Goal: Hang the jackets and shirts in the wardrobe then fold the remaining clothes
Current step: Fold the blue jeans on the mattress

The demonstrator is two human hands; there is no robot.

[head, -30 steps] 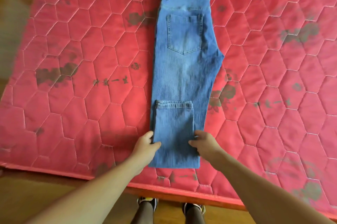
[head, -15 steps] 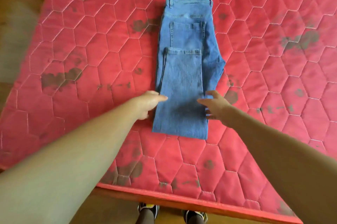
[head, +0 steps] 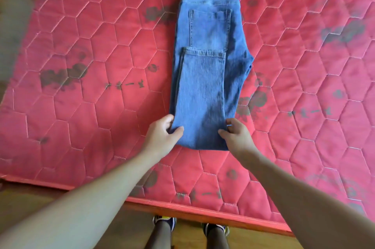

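Observation:
A pair of blue jeans point(head: 209, 62) lies on the red quilted mattress point(head: 101, 66), waistband at the far end, back pocket up. The leg half is folded over the upper half, its hem just below the pocket. My left hand point(head: 162, 135) pinches the left side of the near folded end, thumb on top and fingers under the cloth. At the right side of that same end, my right hand point(head: 236, 133) pinches the denim in the same way.
The mattress has dark stains and a red border point(head: 203, 210) along its near edge. A wooden floor point(head: 30, 198) shows at the near left. My two feet in dark shoes point(head: 164, 221) stand just before the mattress edge.
The leg half has been folded further up over the jeans and laid flat. Both hands then came back from the sides of the fold to pinch the near folded end.

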